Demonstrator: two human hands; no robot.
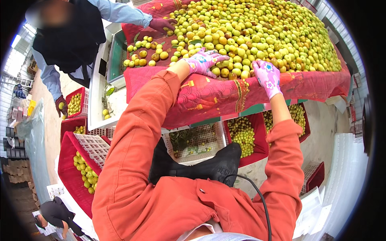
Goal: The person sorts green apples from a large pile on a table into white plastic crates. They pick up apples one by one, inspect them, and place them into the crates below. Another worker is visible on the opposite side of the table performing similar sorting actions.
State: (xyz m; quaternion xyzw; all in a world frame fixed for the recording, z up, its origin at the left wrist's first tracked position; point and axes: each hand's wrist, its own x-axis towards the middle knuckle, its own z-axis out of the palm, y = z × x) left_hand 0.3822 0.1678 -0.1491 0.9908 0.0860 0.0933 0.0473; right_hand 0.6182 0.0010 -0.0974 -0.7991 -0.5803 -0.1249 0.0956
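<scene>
A large heap of round green and brownish fruits, apparently jujubes [259, 33], covers a table draped with a red patterned cloth [211, 93]. My left hand [205, 61], in a pink flowered glove, lies palm down at the near edge of the heap, fingers spread towards the right and touching fruits. To its right, my right hand [267, 73], in a matching glove, rests over the cloth's near edge with its fingertips against the fruits. Its fingers are close together, and whether a fruit is under them is hidden. Green leaves [195, 42] lie among the fruits near my left hand.
A co-worker's gloved hand [162, 24] touches fruits at the table's far left; their other hand [61, 106] holds fruits over red-lined crates [75, 102]. Below the table stand a white crate with leaves [196, 141] and a red-lined crate of fruits [261, 135]. Another person [57, 212] bends at lower left.
</scene>
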